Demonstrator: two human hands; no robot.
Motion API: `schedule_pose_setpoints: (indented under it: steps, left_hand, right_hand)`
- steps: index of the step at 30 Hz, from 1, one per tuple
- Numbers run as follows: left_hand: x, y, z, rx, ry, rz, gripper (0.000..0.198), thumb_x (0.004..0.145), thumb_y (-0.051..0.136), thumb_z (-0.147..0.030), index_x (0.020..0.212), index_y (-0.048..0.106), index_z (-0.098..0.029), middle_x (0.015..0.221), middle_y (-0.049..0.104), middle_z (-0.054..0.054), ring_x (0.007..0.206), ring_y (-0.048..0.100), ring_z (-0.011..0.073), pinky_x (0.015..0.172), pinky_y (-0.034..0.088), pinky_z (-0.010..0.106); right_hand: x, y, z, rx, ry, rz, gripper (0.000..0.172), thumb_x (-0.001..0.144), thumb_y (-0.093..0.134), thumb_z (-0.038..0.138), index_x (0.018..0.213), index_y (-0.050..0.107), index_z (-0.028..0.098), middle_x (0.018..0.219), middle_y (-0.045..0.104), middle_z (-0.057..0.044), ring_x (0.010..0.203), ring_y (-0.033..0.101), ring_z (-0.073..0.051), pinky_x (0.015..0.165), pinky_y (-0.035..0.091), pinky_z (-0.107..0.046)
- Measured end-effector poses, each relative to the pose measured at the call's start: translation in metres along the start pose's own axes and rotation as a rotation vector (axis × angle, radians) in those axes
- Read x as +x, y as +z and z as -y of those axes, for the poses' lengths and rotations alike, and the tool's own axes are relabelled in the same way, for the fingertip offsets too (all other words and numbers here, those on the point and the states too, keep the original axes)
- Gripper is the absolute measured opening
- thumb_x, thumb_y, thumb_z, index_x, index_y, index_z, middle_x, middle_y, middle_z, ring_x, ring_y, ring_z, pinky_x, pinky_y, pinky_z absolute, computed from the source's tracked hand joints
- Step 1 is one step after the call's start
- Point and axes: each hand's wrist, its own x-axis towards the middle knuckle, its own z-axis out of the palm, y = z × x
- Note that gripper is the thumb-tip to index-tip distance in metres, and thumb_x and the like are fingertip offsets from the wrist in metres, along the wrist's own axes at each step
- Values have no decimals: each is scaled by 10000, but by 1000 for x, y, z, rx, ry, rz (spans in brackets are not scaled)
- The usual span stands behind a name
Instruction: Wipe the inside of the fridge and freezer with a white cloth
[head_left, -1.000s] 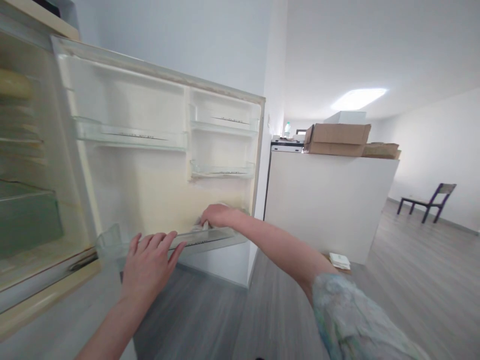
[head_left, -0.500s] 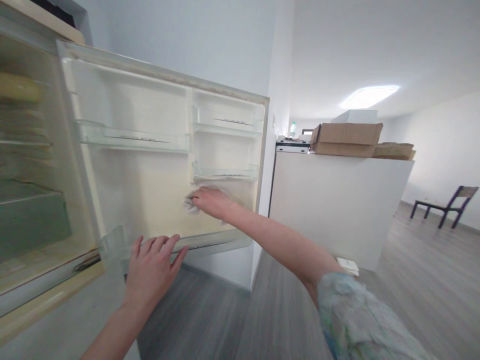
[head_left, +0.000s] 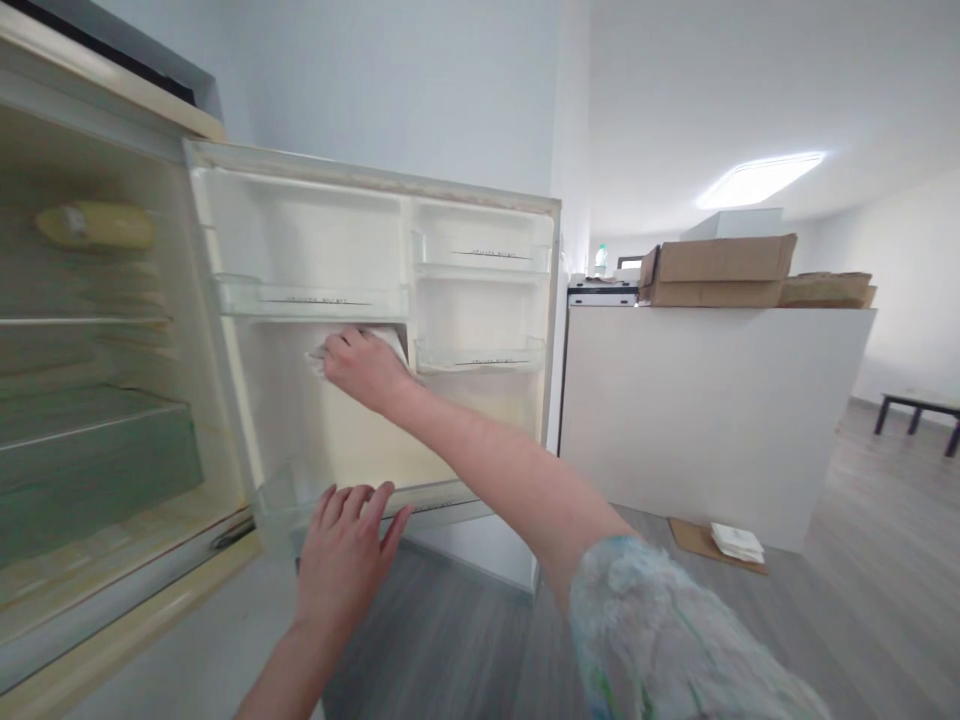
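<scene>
An open refrigerator door [head_left: 367, 435] stands in front of me, its inner side facing me. My right hand [head_left: 365, 368] is closed on a white cloth [head_left: 390, 342], pressed against the inner panel just beneath the upper left door shelf [head_left: 315, 301]. Part of the cloth is hidden under the fingers. My left hand [head_left: 351, 540] rests at the bottom door shelf [head_left: 435, 497], fingers stretched out and slightly apart over its edge, with nothing held. Two small shelves [head_left: 480, 357] sit on the right half of the door.
At the left the refrigerator interior [head_left: 217, 390] holds a yellowish rounded item [head_left: 101, 225] and a greenish drawer [head_left: 105, 465]. Cardboard boxes [head_left: 720, 270] lie on a white partition [head_left: 697, 410]. A white stack [head_left: 737, 543] lies on cardboard on the floor; a dark-legged chair [head_left: 919, 402] is at far right.
My right hand has moved the cloth up and left across the panel, to under the upper left shelf. The left hand stays at the bottom shelf. My view has turned slightly left.
</scene>
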Motion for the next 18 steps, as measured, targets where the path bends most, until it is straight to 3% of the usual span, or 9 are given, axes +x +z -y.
schedule_pose_setpoints:
  steps: [2, 5, 7, 11, 13, 16, 18]
  left_hand:
    - [-1, 1, 0, -5, -1, -9, 382, 1000, 599, -462, 1184, 710, -146, 1013, 715, 117, 1016, 641, 332, 1124, 439, 557]
    - [-1, 3, 0, 2, -3, -22, 382, 995, 606, -451, 1190, 710, -138, 1022, 716, 125, 1038, 638, 347, 1121, 444, 566]
    - [-2, 3, 0, 1, -5, -21, 391, 992, 612, -453, 1196, 710, -135, 1034, 717, 130, 1044, 637, 350, 1125, 442, 569]
    - [-5, -1, 2, -12, 4, -21, 379, 992, 620, -448, 1193, 708, -139, 1021, 711, 120, 1020, 642, 331, 1126, 439, 568]
    - [-6, -2, 2, -14, 10, -31, 376, 991, 626, -442, 1194, 705, -135, 1014, 706, 114, 1011, 641, 323, 1124, 437, 562]
    - [-6, -3, 2, -10, 17, -30, 373, 992, 627, -433, 1191, 700, -126, 1012, 698, 113, 1018, 633, 323, 1122, 432, 555]
    - [-6, -3, 2, -2, 22, -41, 362, 989, 631, -420, 1187, 695, -123, 1038, 697, 123, 1044, 623, 336, 1107, 439, 553]
  right_hand:
    - [2, 5, 15, 38, -65, 75, 241, 1060, 391, 51, 992, 619, 15, 1182, 678, -162, 1181, 594, -281, 946, 492, -381]
    - [-2, 19, 41, 131, -284, 236, 208, 1056, 502, 87, 931, 668, 89, 1076, 741, -83, 1072, 664, -209, 890, 522, -296]
    - [3, 21, 46, 157, -322, 233, 213, 1053, 518, 93, 902, 668, 108, 1037, 753, -70, 1016, 677, -188, 877, 536, -284]
    - [31, 10, 30, 91, -51, -37, 221, 1048, 412, 36, 914, 588, 45, 1142, 702, -122, 1139, 615, -203, 947, 501, -323]
    - [40, 8, 28, 150, -9, -42, 251, 1043, 364, 26, 878, 553, 41, 1177, 680, -148, 1194, 581, -218, 979, 479, -348]
    - [37, 19, 45, 337, -110, 128, 224, 1033, 441, 20, 867, 591, 39, 1191, 706, -161, 1159, 606, -203, 993, 462, -342]
    - [26, 31, 63, 442, -133, 277, 167, 998, 561, 50, 860, 655, 49, 1068, 760, -107, 1012, 662, -161, 909, 481, -277]
